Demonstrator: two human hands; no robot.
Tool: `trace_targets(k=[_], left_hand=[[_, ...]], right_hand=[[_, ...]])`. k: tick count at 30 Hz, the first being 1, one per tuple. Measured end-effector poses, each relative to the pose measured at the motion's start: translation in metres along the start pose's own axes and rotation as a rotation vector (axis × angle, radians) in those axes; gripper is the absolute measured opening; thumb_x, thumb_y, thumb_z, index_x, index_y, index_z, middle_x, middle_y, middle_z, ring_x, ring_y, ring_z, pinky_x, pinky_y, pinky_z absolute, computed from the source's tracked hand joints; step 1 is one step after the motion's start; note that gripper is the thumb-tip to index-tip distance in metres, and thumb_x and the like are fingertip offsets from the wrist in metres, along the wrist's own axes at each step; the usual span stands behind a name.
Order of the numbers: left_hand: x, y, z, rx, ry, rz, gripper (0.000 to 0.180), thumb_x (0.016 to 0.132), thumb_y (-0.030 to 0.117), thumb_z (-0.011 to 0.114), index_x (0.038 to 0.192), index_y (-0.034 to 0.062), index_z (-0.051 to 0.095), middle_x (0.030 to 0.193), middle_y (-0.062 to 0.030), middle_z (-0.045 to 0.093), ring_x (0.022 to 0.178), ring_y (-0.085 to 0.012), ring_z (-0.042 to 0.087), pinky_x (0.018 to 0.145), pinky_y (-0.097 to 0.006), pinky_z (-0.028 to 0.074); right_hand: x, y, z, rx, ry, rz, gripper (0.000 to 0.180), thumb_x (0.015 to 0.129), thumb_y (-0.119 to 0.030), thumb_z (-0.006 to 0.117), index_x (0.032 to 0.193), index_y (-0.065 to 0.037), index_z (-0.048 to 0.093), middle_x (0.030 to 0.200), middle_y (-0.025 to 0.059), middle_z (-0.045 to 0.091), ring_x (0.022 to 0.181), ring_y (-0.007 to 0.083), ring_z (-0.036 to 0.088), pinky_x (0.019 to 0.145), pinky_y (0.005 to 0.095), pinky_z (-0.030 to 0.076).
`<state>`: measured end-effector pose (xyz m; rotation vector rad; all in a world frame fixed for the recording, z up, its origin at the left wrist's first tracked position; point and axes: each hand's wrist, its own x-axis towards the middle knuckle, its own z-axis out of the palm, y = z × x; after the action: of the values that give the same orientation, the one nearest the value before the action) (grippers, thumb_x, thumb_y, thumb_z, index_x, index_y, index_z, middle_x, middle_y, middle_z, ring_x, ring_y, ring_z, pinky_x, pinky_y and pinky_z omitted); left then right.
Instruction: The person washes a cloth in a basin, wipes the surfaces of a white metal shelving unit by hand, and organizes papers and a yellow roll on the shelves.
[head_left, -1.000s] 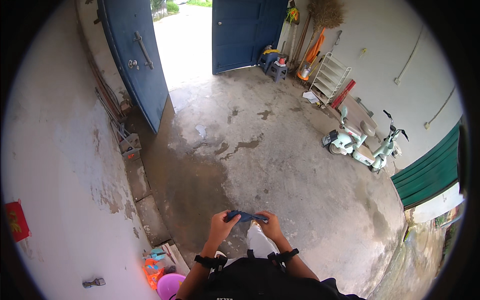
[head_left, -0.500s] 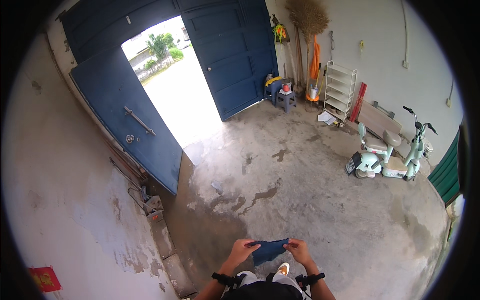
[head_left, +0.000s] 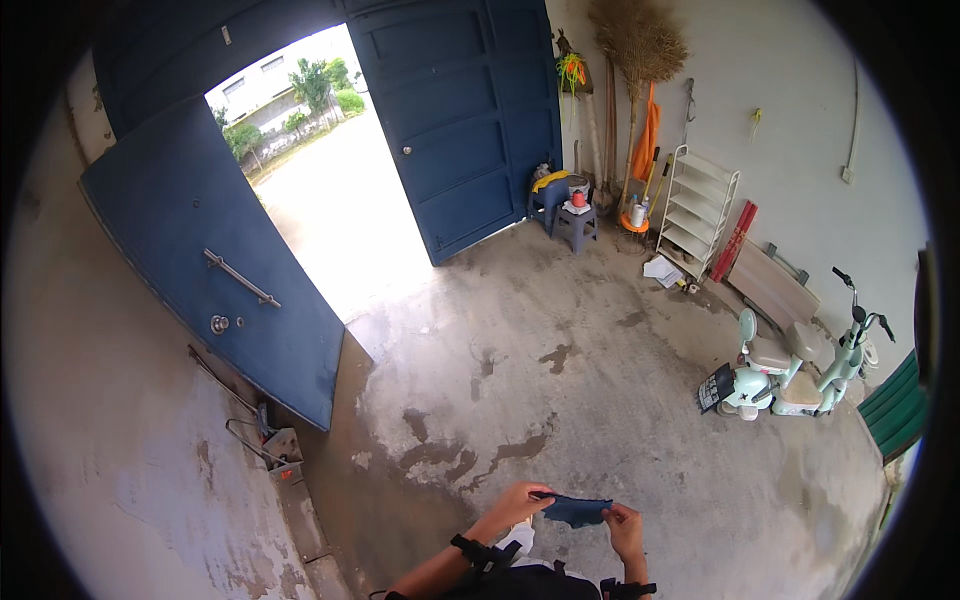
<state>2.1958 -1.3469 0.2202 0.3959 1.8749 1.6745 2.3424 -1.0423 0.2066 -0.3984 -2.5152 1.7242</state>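
Observation:
Between my two hands, low in the picture, a dark blue cloth (head_left: 577, 511) is held stretched out above the concrete floor. My left hand (head_left: 522, 502) pinches its left end, fingers closed on the fabric. At the opposite end, my right hand (head_left: 624, 527) grips the cloth's right corner between thumb and fingers. The cloth's top edge runs nearly straight, and its lower edge hangs uneven. Dark straps circle both wrists.
A blue metal door (head_left: 225, 270) stands open at left. Along the right wall are a white shelf rack (head_left: 700, 205), a straw broom (head_left: 640, 45) and a mint-green scooter (head_left: 795, 370). Stools (head_left: 574, 228) stand by the far door panel. A grey box (head_left: 283, 450) sits by the left wall.
Both hands have moved right with the cloth, and it now looks narrower from top to bottom. My view has shifted, so the doorway, rack and scooter appear lower.

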Motion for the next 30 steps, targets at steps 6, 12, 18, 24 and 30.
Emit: trace_targets(k=[6,12,18,24,30], left_hand=[[0.148,0.101,-0.094,0.074,-0.105,0.107,0.032,0.102,0.023,0.083,0.120,-0.0023,0.079,0.097,-0.0095,0.082,0.084,-0.0129,0.073,0.075,-0.032,0.057],[0.306,0.150,-0.190,0.157,-0.035,0.161,0.023,0.099,0.016,0.086,0.108,-0.0022,0.077,0.085,-0.0018,0.073,0.077,-0.0069,0.063,0.070,-0.028,0.051],[0.470,0.166,-0.241,0.168,0.193,-0.020,0.024,0.099,0.014,0.086,0.108,-0.0049,0.075,0.085,-0.0001,0.072,0.077,-0.0050,0.060,0.068,-0.024,0.047],[0.573,0.216,-0.302,0.386,0.382,-0.110,0.025,0.102,0.015,0.082,0.106,-0.0083,0.074,0.091,-0.0058,0.073,0.082,-0.0123,0.061,0.075,-0.030,0.052],[0.702,0.284,-0.337,0.450,0.484,-0.165,0.034,0.104,0.020,0.081,0.113,-0.0108,0.069,0.102,-0.0128,0.075,0.091,-0.0192,0.067,0.086,-0.035,0.056]], right_hand=[[0.163,-0.032,-0.001,0.109,0.146,0.028,0.018,0.099,-0.008,0.082,0.101,0.005,0.070,0.080,0.0041,0.072,0.080,0.0081,0.067,0.072,0.0290,0.054],[0.368,-0.089,0.047,0.025,-0.027,0.082,0.020,0.097,-0.015,0.083,0.100,0.001,0.071,0.084,0.0069,0.073,0.084,0.0177,0.069,0.074,0.0358,0.054],[0.605,-0.095,0.045,-0.130,-0.300,-0.092,0.024,0.096,-0.024,0.082,0.100,-0.003,0.073,0.091,0.0116,0.076,0.090,0.0295,0.072,0.078,0.0444,0.055],[0.802,-0.127,0.064,0.010,-0.475,-0.231,0.027,0.096,-0.032,0.080,0.101,-0.006,0.075,0.096,0.0157,0.078,0.096,0.0396,0.075,0.081,0.0522,0.056],[0.958,-0.168,0.034,0.100,-0.631,-0.305,0.026,0.092,-0.030,0.085,0.104,-0.008,0.078,0.094,0.0151,0.079,0.095,0.0387,0.076,0.082,0.0523,0.057]])
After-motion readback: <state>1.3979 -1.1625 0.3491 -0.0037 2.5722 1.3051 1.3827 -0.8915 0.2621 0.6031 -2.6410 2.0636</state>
